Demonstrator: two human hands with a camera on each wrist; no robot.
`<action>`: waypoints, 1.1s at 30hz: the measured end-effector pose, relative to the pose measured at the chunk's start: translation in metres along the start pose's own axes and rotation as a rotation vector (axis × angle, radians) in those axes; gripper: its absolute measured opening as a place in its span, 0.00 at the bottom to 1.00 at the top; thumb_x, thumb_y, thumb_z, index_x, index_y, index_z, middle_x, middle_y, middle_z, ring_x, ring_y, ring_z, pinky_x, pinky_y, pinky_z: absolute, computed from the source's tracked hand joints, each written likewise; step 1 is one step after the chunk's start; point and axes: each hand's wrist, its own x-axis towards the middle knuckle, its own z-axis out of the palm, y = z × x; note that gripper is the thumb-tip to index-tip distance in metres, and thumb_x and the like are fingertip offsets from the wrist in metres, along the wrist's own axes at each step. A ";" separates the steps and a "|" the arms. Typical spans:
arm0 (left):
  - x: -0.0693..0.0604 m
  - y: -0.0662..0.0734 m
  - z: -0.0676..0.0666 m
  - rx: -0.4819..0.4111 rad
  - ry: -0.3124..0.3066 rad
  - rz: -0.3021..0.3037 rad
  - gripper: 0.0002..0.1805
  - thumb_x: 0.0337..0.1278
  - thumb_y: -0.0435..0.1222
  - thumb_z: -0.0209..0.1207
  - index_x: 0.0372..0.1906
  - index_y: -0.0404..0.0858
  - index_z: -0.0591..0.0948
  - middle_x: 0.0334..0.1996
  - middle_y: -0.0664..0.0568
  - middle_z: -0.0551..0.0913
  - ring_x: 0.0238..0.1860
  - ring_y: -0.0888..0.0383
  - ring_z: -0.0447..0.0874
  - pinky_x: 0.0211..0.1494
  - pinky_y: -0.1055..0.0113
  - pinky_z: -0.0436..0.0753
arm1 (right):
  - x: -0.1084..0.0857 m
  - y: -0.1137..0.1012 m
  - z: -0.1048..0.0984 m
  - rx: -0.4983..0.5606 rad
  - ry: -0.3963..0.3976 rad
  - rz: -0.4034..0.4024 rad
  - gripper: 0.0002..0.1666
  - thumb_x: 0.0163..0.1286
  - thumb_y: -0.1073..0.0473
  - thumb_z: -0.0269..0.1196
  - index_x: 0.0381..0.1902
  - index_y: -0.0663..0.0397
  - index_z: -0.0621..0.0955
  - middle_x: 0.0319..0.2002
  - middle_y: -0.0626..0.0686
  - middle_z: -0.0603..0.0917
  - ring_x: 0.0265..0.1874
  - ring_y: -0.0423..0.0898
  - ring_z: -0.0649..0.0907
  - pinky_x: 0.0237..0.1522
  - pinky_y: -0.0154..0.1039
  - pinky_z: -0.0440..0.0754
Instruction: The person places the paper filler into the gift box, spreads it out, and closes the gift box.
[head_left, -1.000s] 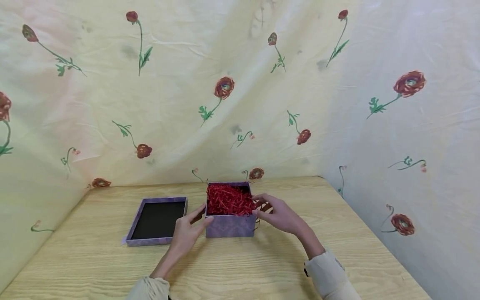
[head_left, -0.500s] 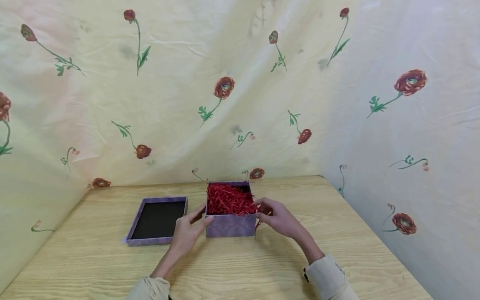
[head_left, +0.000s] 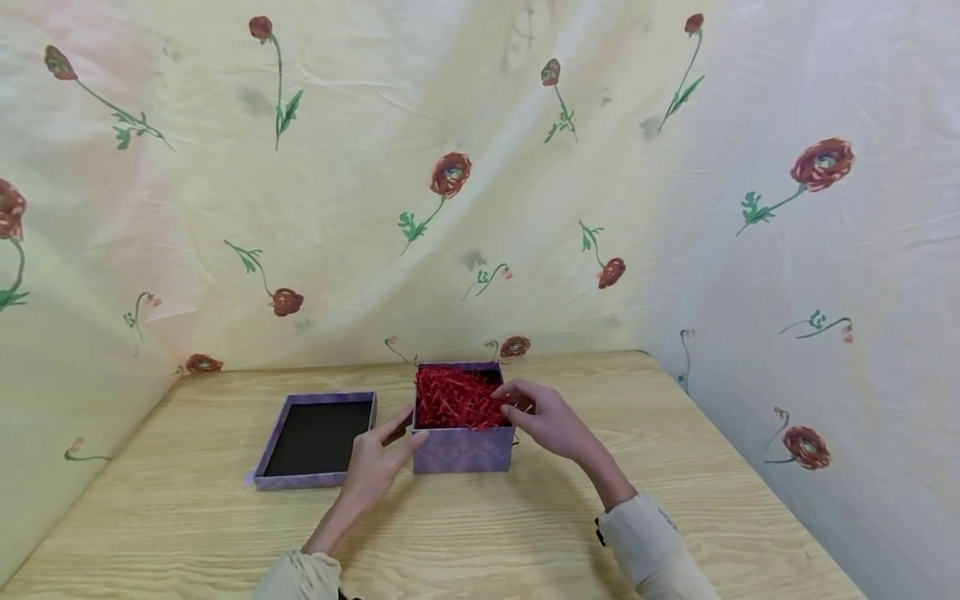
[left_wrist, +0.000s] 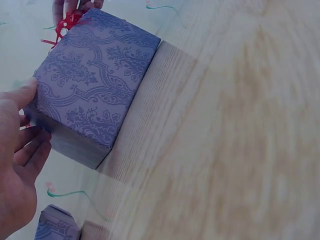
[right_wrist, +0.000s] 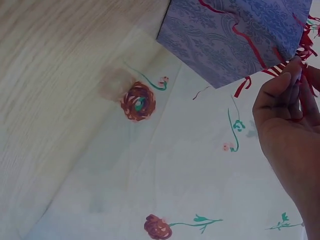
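Observation:
A purple patterned box point(head_left: 462, 451) stands upright on the table, filled with red shredded paper point(head_left: 453, 398). My left hand point(head_left: 372, 468) holds its left side, thumb at the near corner and fingers along the side wall; the left wrist view shows the same grip on the box point(left_wrist: 90, 75). At the right rim, my right hand point(head_left: 551, 421) pinches strands of the red paper between thumb and fingers. In the right wrist view red strands hang down the box's side point(right_wrist: 235, 35) and stick out around the fingertips of my right hand point(right_wrist: 287, 110).
Left of the box lies a shallow purple lid point(head_left: 300, 481) with its black inside facing up, close to my left forearm. The wooden table point(head_left: 480, 533) meets a flowered cloth point(head_left: 360, 208) at the back and sides.
My right hand has risen from beside the box's right wall to its rim and moved slightly left. Fewer strands hang outside that wall. The left hand has kept its hold.

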 end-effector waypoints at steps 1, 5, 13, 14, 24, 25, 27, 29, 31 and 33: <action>0.000 0.000 0.000 -0.002 -0.001 0.000 0.30 0.66 0.41 0.69 0.70 0.36 0.78 0.64 0.39 0.80 0.60 0.42 0.83 0.58 0.52 0.84 | 0.001 0.000 0.000 -0.006 0.009 0.000 0.12 0.78 0.64 0.60 0.55 0.60 0.83 0.39 0.51 0.85 0.31 0.47 0.82 0.29 0.38 0.80; 0.000 0.000 0.002 -0.005 -0.006 -0.007 0.30 0.67 0.41 0.69 0.70 0.37 0.78 0.64 0.40 0.80 0.61 0.42 0.82 0.58 0.52 0.83 | -0.003 0.005 0.000 -0.018 0.053 0.020 0.13 0.78 0.62 0.63 0.56 0.61 0.83 0.41 0.52 0.86 0.35 0.49 0.83 0.33 0.40 0.82; 0.000 0.000 0.000 -0.006 -0.002 0.003 0.30 0.67 0.41 0.69 0.70 0.36 0.78 0.64 0.40 0.80 0.60 0.42 0.83 0.57 0.52 0.84 | -0.016 0.022 0.001 0.050 0.037 0.124 0.26 0.77 0.54 0.64 0.67 0.59 0.77 0.51 0.57 0.81 0.47 0.52 0.83 0.44 0.46 0.83; 0.000 0.000 -0.001 -0.008 -0.003 0.005 0.30 0.67 0.41 0.69 0.70 0.37 0.78 0.64 0.40 0.80 0.61 0.42 0.83 0.58 0.52 0.84 | -0.017 0.024 0.001 0.061 0.018 0.132 0.28 0.77 0.52 0.65 0.69 0.58 0.76 0.53 0.57 0.81 0.48 0.53 0.82 0.45 0.47 0.83; 0.000 -0.001 -0.001 -0.007 0.000 0.016 0.29 0.67 0.40 0.69 0.70 0.36 0.78 0.64 0.40 0.80 0.60 0.43 0.83 0.58 0.53 0.83 | -0.014 0.017 0.003 0.045 -0.022 0.080 0.19 0.75 0.60 0.65 0.59 0.63 0.80 0.42 0.54 0.84 0.37 0.48 0.82 0.36 0.39 0.82; 0.000 -0.001 -0.001 -0.006 0.001 0.017 0.29 0.67 0.40 0.69 0.70 0.35 0.78 0.64 0.40 0.80 0.60 0.43 0.83 0.58 0.53 0.83 | -0.015 0.016 0.003 0.045 -0.019 0.072 0.16 0.76 0.62 0.64 0.57 0.64 0.81 0.40 0.54 0.84 0.35 0.48 0.82 0.34 0.38 0.81; 0.000 -0.001 0.000 -0.006 0.002 0.019 0.29 0.67 0.40 0.69 0.70 0.35 0.78 0.64 0.40 0.80 0.60 0.43 0.83 0.58 0.53 0.83 | -0.015 0.015 0.003 0.047 -0.010 0.056 0.11 0.76 0.66 0.63 0.53 0.64 0.82 0.37 0.53 0.84 0.32 0.47 0.81 0.32 0.37 0.80; 0.001 -0.001 0.000 -0.006 0.004 0.022 0.29 0.67 0.40 0.69 0.70 0.35 0.78 0.63 0.40 0.80 0.60 0.43 0.83 0.59 0.52 0.83 | -0.014 0.014 0.004 0.036 0.002 0.042 0.08 0.76 0.69 0.61 0.50 0.64 0.83 0.35 0.52 0.85 0.31 0.45 0.81 0.31 0.36 0.79; 0.001 -0.001 -0.001 -0.007 0.003 0.023 0.29 0.67 0.40 0.69 0.70 0.35 0.78 0.64 0.40 0.80 0.60 0.43 0.83 0.59 0.52 0.83 | -0.013 0.012 0.004 0.025 0.014 0.029 0.08 0.75 0.70 0.60 0.48 0.63 0.84 0.35 0.52 0.85 0.30 0.44 0.80 0.30 0.36 0.79; 0.000 -0.001 -0.001 -0.008 -0.001 0.018 0.29 0.67 0.40 0.69 0.70 0.36 0.78 0.64 0.40 0.80 0.60 0.43 0.83 0.59 0.52 0.83 | -0.011 0.010 0.005 0.004 0.026 0.022 0.09 0.75 0.71 0.60 0.48 0.62 0.85 0.35 0.51 0.85 0.29 0.43 0.80 0.30 0.36 0.79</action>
